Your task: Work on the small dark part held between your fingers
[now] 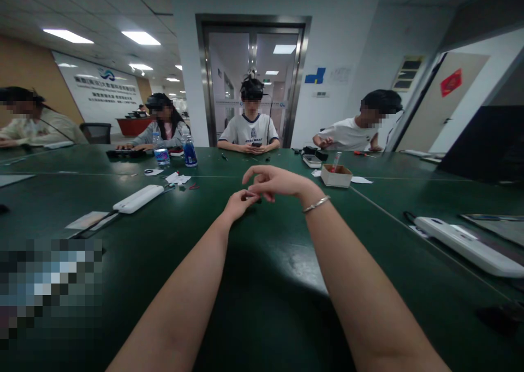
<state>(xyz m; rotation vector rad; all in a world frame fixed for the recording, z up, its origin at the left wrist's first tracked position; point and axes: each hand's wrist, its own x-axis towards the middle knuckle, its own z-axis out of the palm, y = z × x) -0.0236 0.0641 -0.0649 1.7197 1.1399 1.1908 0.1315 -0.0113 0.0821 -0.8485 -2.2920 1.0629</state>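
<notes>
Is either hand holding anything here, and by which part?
Cannot be told. The left hand and right hand meet fingertip to fingertip over the table; anything pinched there is too small to make out.

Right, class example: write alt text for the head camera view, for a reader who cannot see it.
Two bare forearms reach over a dark green table, the left hand and right hand meeting fingertip to fingertip over something too small to identify. Four seated people face the table beyond; a small cardboard box stands nearby.

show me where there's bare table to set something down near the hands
Bare table lies between the two forearms, and between the left hand and the white power strip. It is crowded by the bottles and around the cardboard box.
</notes>
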